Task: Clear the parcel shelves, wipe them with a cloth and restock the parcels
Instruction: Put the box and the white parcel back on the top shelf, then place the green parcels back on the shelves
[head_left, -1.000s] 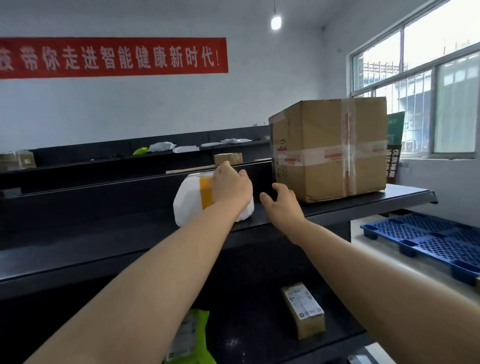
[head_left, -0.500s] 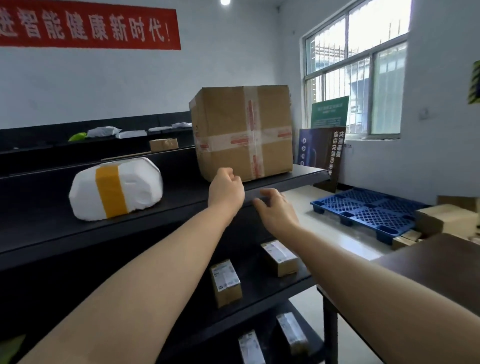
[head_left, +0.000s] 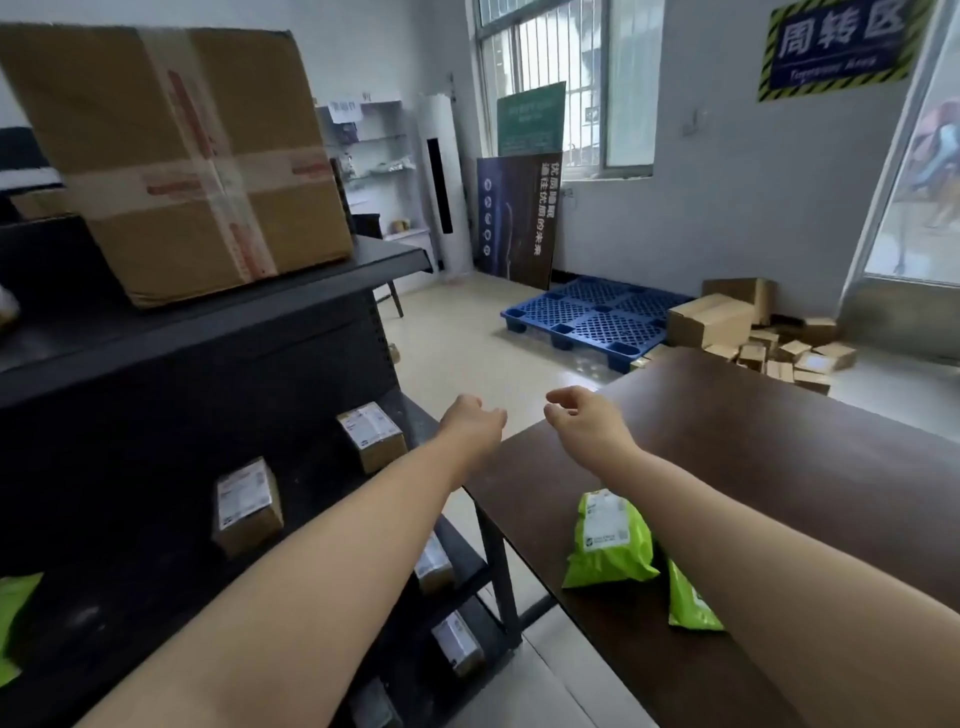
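Cardboard taped in a cross forms the large box (head_left: 176, 156), which is set on the top board of the black shelf unit (head_left: 270, 332) at the left. On the middle board the far small parcel (head_left: 371, 434) and the near small parcel (head_left: 247, 506) are stood well apart, labels upward. Two lower parcels (head_left: 434, 564) are seen on the boards beneath, partly hidden by the left forearm. A strip of green bag (head_left: 13, 623) is cut off by the left edge of the view.

To the right of the shelf unit a dark brown bench (head_left: 779, 467) is placed. On its near part a green mailer (head_left: 608, 540) is laid, and a second green mailer (head_left: 691, 603) is found just beside it, half covered by the right forearm.

Both arms are stretched forward. The left hand (head_left: 472, 418) is held in the air between the shelf unit and the bench's far left corner, fingers loosely curled, nothing grasped. The right hand (head_left: 582, 415) is held over that corner, likewise released and grasping nothing. The hands are near each other but apart.

On the floor beyond, a blue pallet (head_left: 592, 317) is laid, with a heap of brown cartons (head_left: 753, 327) at its right.
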